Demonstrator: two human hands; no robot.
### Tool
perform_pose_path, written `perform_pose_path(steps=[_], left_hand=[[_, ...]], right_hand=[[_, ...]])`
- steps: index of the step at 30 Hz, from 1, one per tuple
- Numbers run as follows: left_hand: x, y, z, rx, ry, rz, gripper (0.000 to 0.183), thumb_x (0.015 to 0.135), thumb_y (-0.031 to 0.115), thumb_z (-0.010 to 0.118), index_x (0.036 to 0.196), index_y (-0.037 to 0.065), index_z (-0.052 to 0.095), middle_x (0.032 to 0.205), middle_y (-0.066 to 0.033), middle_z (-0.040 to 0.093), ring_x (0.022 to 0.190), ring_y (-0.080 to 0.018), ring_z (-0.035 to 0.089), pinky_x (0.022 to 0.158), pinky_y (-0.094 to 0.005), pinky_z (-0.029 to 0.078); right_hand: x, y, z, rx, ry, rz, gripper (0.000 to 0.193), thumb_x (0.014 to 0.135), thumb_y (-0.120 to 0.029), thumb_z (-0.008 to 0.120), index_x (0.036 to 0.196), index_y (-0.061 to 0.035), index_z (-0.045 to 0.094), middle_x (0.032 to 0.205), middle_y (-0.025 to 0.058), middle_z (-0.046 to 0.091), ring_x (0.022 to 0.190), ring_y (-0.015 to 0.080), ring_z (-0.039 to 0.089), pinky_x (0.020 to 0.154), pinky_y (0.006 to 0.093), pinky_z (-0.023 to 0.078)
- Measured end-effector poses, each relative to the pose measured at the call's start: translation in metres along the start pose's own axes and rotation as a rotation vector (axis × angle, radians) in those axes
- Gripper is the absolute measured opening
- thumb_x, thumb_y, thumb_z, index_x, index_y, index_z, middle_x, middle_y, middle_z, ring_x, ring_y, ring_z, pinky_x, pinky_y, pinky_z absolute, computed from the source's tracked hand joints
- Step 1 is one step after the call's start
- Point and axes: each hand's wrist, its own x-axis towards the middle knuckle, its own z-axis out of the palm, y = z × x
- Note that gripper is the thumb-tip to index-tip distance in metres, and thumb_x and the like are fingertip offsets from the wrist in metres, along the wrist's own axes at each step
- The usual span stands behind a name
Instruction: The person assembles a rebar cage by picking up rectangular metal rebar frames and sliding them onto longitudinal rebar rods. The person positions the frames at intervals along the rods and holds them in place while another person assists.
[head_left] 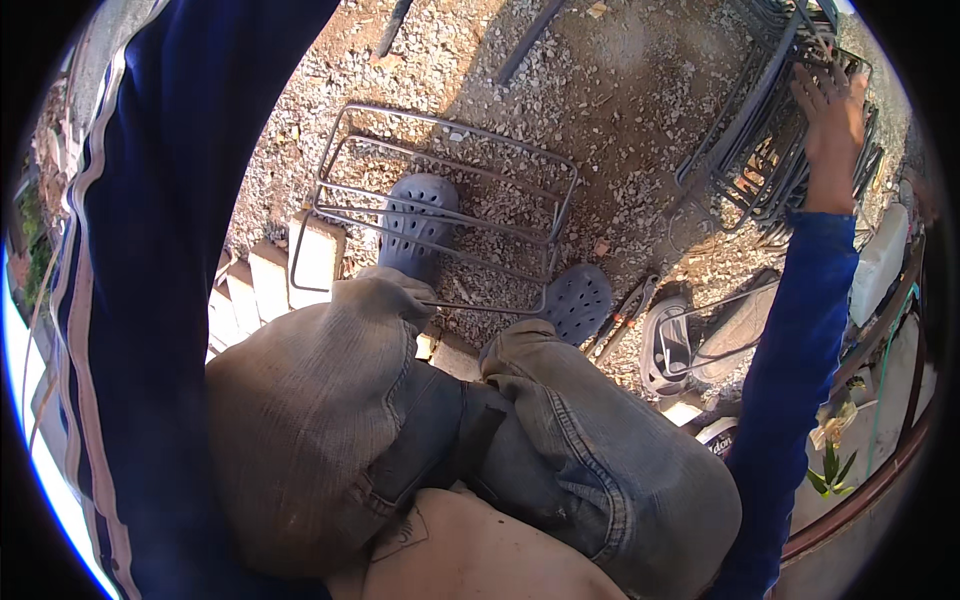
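My right hand (830,122) reaches out at the far right, fingers spread. It lies over a stack of dark bent metal rod frames (745,165) and seems to touch its upper part; no single piece shows gripped. A separate metal rod frame (460,129) with several crossbars rests across my grey perforated clogs (418,215), in front of my knees. Neither hand is on that frame. My left arm, in a dark blue sleeve (165,270), runs up past the top edge, and its hand is out of sight.
Gravelly ground (640,110) lies ahead, with dark metal bars (530,42) near the top. Pale blocks (268,270) sit left of my feet. Right of them are a long-handled tool (625,318) and grey elongated things (665,345). A curved brown rail (850,510) bounds the lower right.
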Motion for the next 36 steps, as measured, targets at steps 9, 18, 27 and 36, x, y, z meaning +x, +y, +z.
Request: perform_pose_path(steps=[9, 18, 27, 36], left_hand=[[-0.302, 0.071, -0.044, -0.17, -0.622, -0.999, 0.058, 0.098, 0.047, 0.054, 0.12, -0.006, 0.061, 0.112, -0.0282, 0.066, 0.108, -0.0361, 0.064, 0.093, -0.0418, 0.05], [-0.367, 0.093, -0.041, -0.307, -0.598, -1.238, 0.042, 0.095, 0.03, 0.057, 0.123, -0.001, 0.06, 0.106, -0.0268, 0.067, 0.101, -0.0337, 0.067, 0.087, -0.0427, 0.051], [-0.247, 0.23, -0.053, -0.587, -0.716, -0.239, 0.053, 0.095, 0.036, 0.062, 0.134, 0.002, 0.051, 0.116, -0.0235, 0.061, 0.106, -0.0406, 0.061, 0.089, -0.0456, 0.05], [-0.177, 0.244, -0.114, -0.891, -0.854, -0.236, 0.034, 0.097, 0.034, 0.06, 0.102, 0.0, 0.062, 0.075, -0.0135, 0.061, 0.068, -0.0308, 0.064, 0.061, -0.0413, 0.049]], right_hand=[[-0.255, 0.081, -0.039, -0.177, -0.19, 0.046, 0.031, 0.102, -0.026, 0.048, 0.106, 0.0013, 0.062, 0.083, 0.0104, 0.06, 0.078, 0.021, 0.061, 0.07, 0.0336, 0.05], [-0.26, 0.157, 0.039, -0.908, -0.696, -0.216, 0.044, 0.086, -0.02, 0.068, 0.123, -0.0002, 0.054, 0.11, 0.0225, 0.06, 0.106, 0.0406, 0.057, 0.091, 0.0442, 0.047], [-0.276, 0.074, 0.05, -0.006, -0.641, 0.413, 0.042, 0.087, -0.009, 0.065, 0.124, 0.0043, 0.052, 0.104, 0.0096, 0.062, 0.095, 0.0147, 0.062, 0.084, 0.0296, 0.051], [-0.273, 0.045, 0.034, 0.183, -0.8, 0.331, 0.055, 0.092, -0.019, 0.068, 0.138, 0.0022, 0.045, 0.121, 0.0139, 0.06, 0.107, 0.0174, 0.06, 0.093, 0.0326, 0.05]])
